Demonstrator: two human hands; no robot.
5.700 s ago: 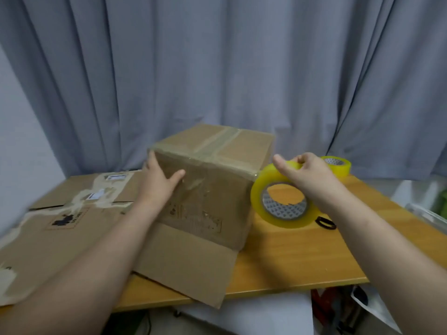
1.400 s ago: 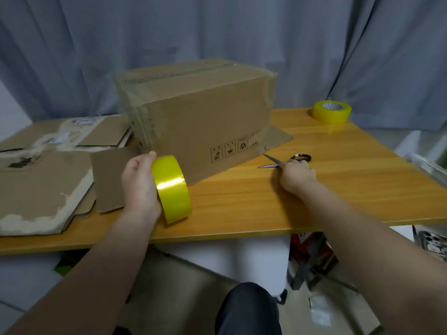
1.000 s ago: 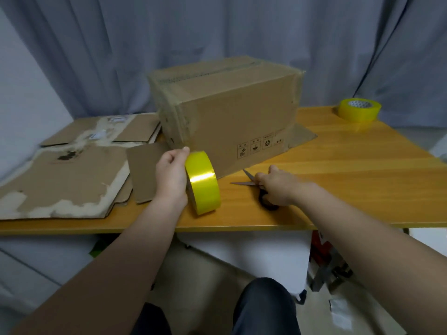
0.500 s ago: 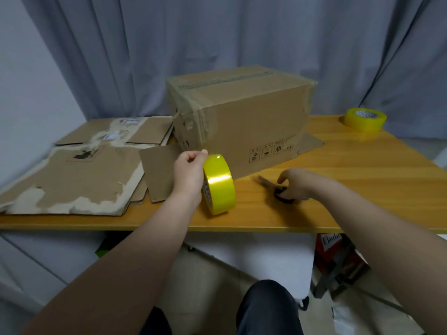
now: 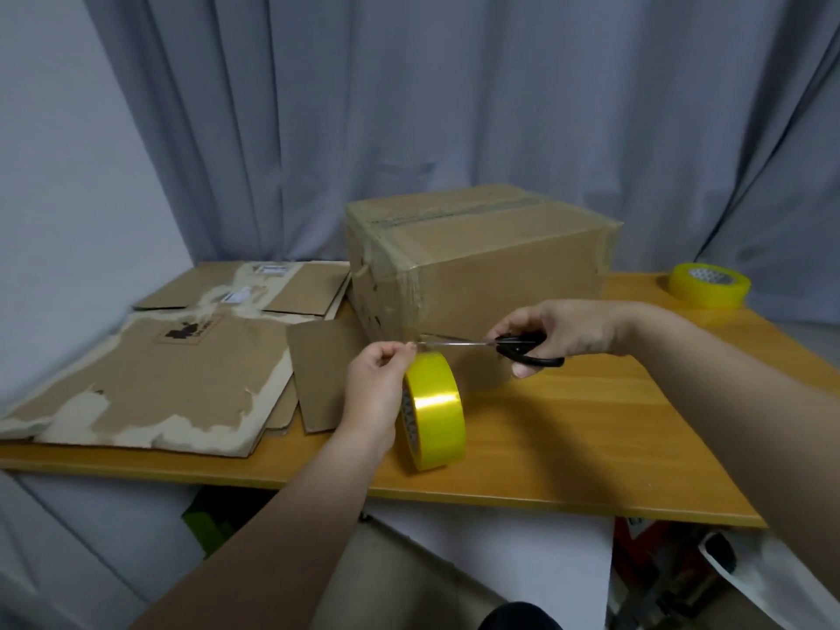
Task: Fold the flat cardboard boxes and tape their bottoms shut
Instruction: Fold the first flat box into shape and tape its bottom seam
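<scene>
Cutting step, as I read it. The box (image 5: 500, 266) stands folded on the table (image 5: 591, 425), tape already along its top seam and down its front-left corner. Everything below is placed off that box.

My left hand (image 5: 375, 393) is just in front of the box's front-left corner. Its fingers are curled over the top of the tape roll (image 5: 434, 411), thumb and forefinger pinching at the rim. The roll stands on edge on the table, just clear of the box face.

My right hand (image 5: 559, 331) is in front of the middle of the box's front face, with fingers through the black handles of the scissors (image 5: 500, 346). The blades look narrow, nearly together; I can't tell if they're already biting.

Key relation: the scissors' long axis runs level along the box's front face. The tips point left and end right at the left fingertips (image 5: 409, 346), just above the roll. Any strand from corner to roll is clear and I can't make it out, but it would cross the blades there.

The right hand does the cut and the left only keeps tension. Risk: the tips are very near the pinching fingers.

Flat cardboard (image 5: 159, 379) lies left of the box, not yet folded. A spare roll (image 5: 709, 291) sits well off to the box's right.
</scene>
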